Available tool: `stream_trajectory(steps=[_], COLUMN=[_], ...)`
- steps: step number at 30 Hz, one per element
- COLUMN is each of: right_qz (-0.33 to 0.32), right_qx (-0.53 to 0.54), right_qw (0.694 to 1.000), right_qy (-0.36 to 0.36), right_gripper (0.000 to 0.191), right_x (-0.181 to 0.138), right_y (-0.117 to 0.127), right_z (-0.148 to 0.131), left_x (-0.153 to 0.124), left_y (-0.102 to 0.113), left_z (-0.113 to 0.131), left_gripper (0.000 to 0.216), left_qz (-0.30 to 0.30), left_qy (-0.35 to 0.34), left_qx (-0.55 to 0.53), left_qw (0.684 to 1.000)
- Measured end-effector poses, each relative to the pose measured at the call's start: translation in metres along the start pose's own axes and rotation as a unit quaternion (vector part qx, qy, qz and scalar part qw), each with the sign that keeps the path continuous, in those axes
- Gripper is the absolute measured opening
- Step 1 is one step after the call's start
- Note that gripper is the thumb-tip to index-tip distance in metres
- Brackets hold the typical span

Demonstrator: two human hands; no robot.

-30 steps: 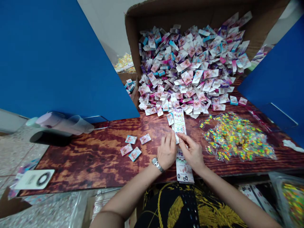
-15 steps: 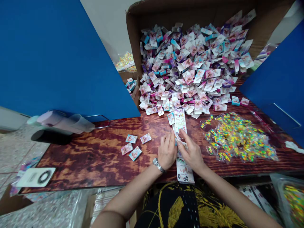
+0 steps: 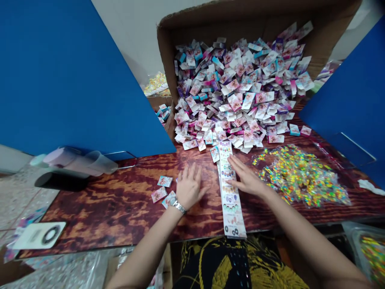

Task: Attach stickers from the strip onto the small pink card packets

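Observation:
A long printed sticker strip (image 3: 230, 192) lies lengthwise on the dark wooden table (image 3: 114, 204), its near end over the front edge. My right hand (image 3: 245, 178) rests on the strip's middle with fingers stretched flat. My left hand (image 3: 189, 185), with a wristwatch, lies open and flat on the table left of the strip, over a few small printed cards (image 3: 162, 188). A big heap of the same small folded cards (image 3: 237, 92) spills from a tipped cardboard box (image 3: 168, 44) onto the table just beyond the strip.
A clear bag of bright multicoloured pieces (image 3: 300, 176) lies at the right. Blue panels (image 3: 69, 72) stand at the left and right (image 3: 355, 96). A pinkish bottle (image 3: 75, 162) lies at the left edge, and a white device (image 3: 39, 235) sits lower left.
Both hands were pinching the strip's middle together. Now the left hand has let go and moved left onto the small cards, and the right hand has flattened on the strip.

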State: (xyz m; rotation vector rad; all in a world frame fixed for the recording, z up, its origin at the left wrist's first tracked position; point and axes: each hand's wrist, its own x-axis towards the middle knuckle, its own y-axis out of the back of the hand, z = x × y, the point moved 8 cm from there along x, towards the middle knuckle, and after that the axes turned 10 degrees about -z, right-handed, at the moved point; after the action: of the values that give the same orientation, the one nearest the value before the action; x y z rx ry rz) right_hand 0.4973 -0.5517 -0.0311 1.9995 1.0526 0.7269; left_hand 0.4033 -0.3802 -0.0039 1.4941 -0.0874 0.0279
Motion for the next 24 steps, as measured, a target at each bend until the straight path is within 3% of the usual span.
stream_trajectory(steps=[3,5,7,8,10,12,13,14,16,18,20,22,24], right_qz=[-0.076,-0.097,-0.088,-0.077,-0.045,-0.001,0.015,0.023,-0.002,-0.069,-0.118,-0.092,0.002], right_qx=[-0.012,-0.022,-0.035,-0.038,-0.027,0.009,0.030,0.048,0.075,0.106,0.138,0.151,0.135], right_qw=[0.997,0.995,0.995,0.996,0.999,1.000,0.999,0.999,0.996,0.989,0.979,0.982,0.991], right_qy=[0.011,0.004,-0.010,-0.015,-0.013,-0.005,0.001,0.010,0.038,0.075,0.089,0.059,-0.009], right_gripper=[0.083,0.076,0.061,0.051,0.031,0.022,0.022,0.023,0.025,0.025,0.026,0.024,0.022], right_x=[0.005,0.004,0.002,0.001,-0.002,-0.006,-0.009,-0.012,-0.017,-0.023,-0.028,-0.026,-0.023], right_y=[-0.011,-0.019,-0.023,-0.022,-0.016,-0.002,0.005,0.012,0.019,0.018,0.017,0.024,0.038], right_z=[0.016,0.018,0.015,0.012,0.003,-0.009,-0.017,-0.027,-0.053,-0.080,-0.098,-0.096,-0.077], left_x=[0.018,0.025,0.027,0.026,0.016,-0.001,-0.008,-0.012,-0.007,0.004,0.014,0.018,0.017], left_y=[0.008,0.008,0.001,-0.006,-0.028,-0.048,-0.055,-0.060,-0.062,-0.058,-0.051,-0.043,-0.040], left_z=[0.015,0.023,0.031,0.037,0.057,0.080,0.088,0.092,0.087,0.075,0.065,0.061,0.063], left_gripper=[0.053,0.045,0.040,0.040,0.048,0.061,0.066,0.069,0.062,0.045,0.040,0.042,0.040], left_qz=[0.015,0.007,-0.035,-0.078,-0.210,-0.338,-0.370,-0.375,-0.306,-0.201,-0.123,-0.095,-0.109], left_qy=[-0.032,-0.031,-0.017,-0.011,0.000,0.033,0.061,0.093,0.145,0.166,0.163,0.141,0.119], left_qx=[-0.093,-0.198,-0.334,-0.411,-0.564,-0.681,-0.725,-0.763,-0.829,-0.872,-0.887,-0.879,-0.856], left_qw=[0.995,0.980,0.942,0.908,0.799,0.649,0.578,0.518,0.444,0.414,0.413,0.446,0.491])
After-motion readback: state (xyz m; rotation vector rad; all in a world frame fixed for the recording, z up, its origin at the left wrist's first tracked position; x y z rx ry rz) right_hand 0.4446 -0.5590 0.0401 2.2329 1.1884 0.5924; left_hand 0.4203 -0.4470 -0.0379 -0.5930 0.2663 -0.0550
